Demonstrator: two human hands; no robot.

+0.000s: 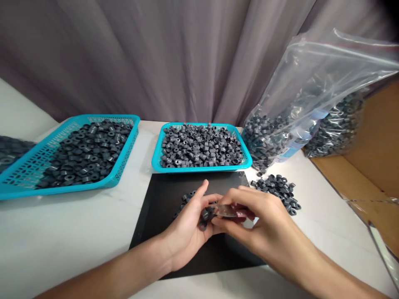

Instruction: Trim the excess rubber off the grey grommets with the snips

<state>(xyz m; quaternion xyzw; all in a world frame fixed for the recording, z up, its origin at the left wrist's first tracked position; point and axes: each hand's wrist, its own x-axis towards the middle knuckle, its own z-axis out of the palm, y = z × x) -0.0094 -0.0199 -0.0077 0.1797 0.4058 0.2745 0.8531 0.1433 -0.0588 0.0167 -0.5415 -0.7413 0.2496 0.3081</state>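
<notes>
Several small dark grey plastic rings (204, 216) lie in my cupped left hand (193, 224), its thumb pointing up and its fingers curled partly behind them. My right hand (258, 211) grips a small knife (229, 211) with a flat metal blade and a dark red handle. The blade points left and reaches the rings in my left palm; the exact contact is hidden by my fingers. Beneath both hands lies a black mat (165, 199), with more grey rings (187, 197) on it, partly covered by my left hand.
Behind the mat stands a turquoise basket (202, 169) heaped with grey rings; a second turquoise basket (124, 160) of rings is at left. A loose pile of rings (279, 191) lies right. Clear plastic bags (289, 87) of rings stand by a cardboard box (374, 137).
</notes>
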